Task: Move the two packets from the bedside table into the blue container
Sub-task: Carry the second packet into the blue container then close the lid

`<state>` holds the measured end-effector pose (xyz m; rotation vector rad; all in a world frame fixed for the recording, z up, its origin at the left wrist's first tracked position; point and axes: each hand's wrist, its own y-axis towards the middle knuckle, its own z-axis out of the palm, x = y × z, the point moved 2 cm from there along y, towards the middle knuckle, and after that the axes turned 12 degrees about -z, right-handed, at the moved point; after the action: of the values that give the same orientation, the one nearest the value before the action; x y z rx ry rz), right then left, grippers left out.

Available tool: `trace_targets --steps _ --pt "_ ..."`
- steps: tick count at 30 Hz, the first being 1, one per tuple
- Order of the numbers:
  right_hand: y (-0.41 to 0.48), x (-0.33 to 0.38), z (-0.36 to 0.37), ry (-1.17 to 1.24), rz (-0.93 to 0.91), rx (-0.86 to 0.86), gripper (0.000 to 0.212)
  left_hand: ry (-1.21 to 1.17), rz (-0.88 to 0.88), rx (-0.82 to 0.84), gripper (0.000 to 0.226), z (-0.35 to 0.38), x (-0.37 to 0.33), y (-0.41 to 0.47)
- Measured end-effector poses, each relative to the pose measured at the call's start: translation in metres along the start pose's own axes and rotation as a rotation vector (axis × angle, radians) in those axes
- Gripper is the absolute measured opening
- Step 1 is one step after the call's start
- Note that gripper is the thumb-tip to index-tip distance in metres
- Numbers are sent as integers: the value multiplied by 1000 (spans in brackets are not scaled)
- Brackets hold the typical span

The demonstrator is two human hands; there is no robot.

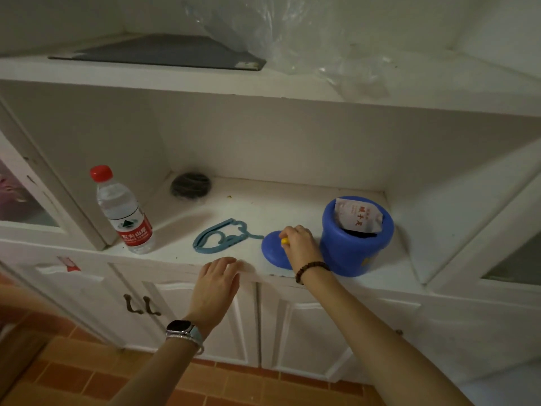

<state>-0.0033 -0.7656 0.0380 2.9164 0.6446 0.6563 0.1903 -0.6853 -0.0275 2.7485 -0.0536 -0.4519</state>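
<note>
A blue container [351, 247] stands open at the right of a white cabinet ledge [181, 256]. A white packet with red writing [358, 215] sticks out of its mouth; I can make out only this one packet. Just left of the container lies its blue lid [272, 247], flat on the ledge. My right hand [298, 240] is closed around the lid's yellow knob [284, 241]. My left hand [218, 276] rests with fingers spread on the ledge's front edge and holds nothing.
A water bottle with a red cap [123, 212] stands at the ledge's left. A teal folding hanger [222, 235] lies in the middle, a dark round object [190, 186] at the back. Clear plastic [307, 48] and a dark flat board [164, 51] sit on the shelf above.
</note>
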Motion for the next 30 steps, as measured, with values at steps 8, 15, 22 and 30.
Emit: trace_targets --steps 8,15,22,30 --pt "12 19 -96 -1 -90 -304 25 -183 62 -59 36 -20 -43 38" --pt "-18 -41 -160 -43 72 -406 20 -292 347 -42 35 -24 -129 64" --pt "-54 -81 -173 -9 195 -417 22 -322 466 -33 35 -13 -174 64" --pt "-51 -76 -156 49 156 -380 20 -303 482 -35 37 -14 -172 65"
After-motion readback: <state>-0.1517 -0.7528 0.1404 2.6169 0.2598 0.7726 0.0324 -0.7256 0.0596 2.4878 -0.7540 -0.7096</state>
